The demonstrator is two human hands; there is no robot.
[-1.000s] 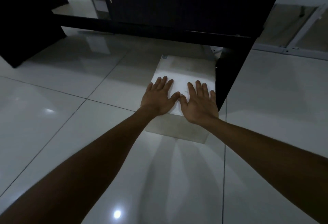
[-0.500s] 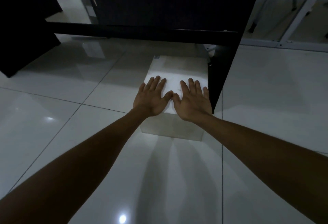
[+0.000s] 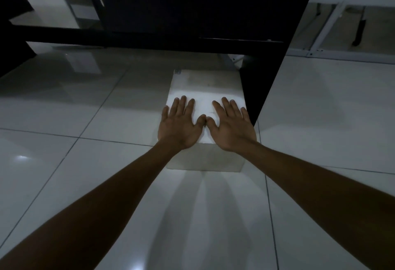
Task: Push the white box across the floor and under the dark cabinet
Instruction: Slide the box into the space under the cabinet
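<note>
The white box [image 3: 205, 86] lies on the glossy tiled floor, its far end in the shadow at the dark cabinet's [image 3: 192, 9] lower edge. Its right side runs close along the cabinet's dark side panel [image 3: 263, 81]. My left hand [image 3: 181, 126] and my right hand [image 3: 230, 128] lie flat on the near half of the box top. Their fingers are spread and point toward the cabinet, and the thumbs nearly touch. Neither hand grips anything.
Pale floor tiles [image 3: 85, 184] spread to the left and toward me. A dark panel [image 3: 12, 56] stands at the far left. Beyond the cabinet gap sits another pale box [image 3: 51, 11]. A white metal frame [image 3: 324, 32] stands at the back right.
The box has slid forward under both palms, and its far end now reaches the cabinet's shadow. The cabinet looks closer and my hands stay flat on the top.
</note>
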